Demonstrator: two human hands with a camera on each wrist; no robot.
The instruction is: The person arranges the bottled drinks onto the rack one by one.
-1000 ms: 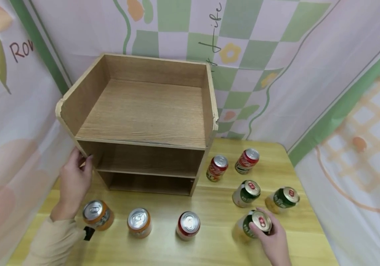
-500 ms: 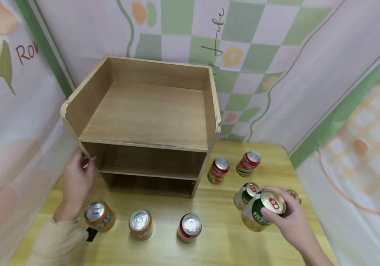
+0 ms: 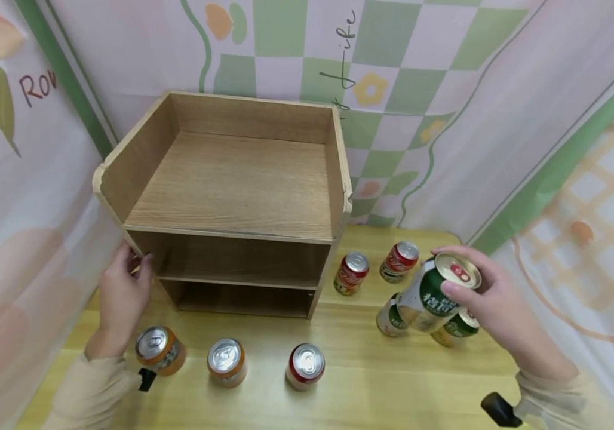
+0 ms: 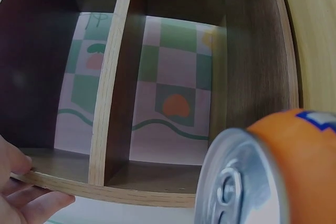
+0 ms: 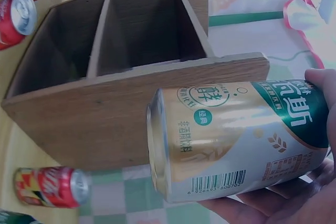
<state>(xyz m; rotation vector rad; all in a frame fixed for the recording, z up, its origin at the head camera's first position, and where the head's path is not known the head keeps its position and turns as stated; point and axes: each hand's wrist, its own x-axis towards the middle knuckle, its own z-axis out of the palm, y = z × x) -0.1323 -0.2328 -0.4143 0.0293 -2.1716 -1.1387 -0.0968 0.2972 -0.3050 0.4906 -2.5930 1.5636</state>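
Observation:
My right hand grips a green, white and gold drink can near its top, thumb on the near side. Held in the air, the can tilts with its top to the right and overlaps two similar cans on the table, one at left and one at right. In the right wrist view its barcode and base rim show. My left hand pinches the left panel edge of a wooden shelf unit, thumb inside and fingers outside. The unit has an open top tray above two compartments.
Two red cola cans, one nearer and one farther back, stand right of the shelf. In front are an orange can, another orange can and a red can. Patterned curtains enclose the wooden table.
My right hand has lifted the green can off the table and moved it back and to the right, tilting it. The left hand keeps its hold on the shelf.

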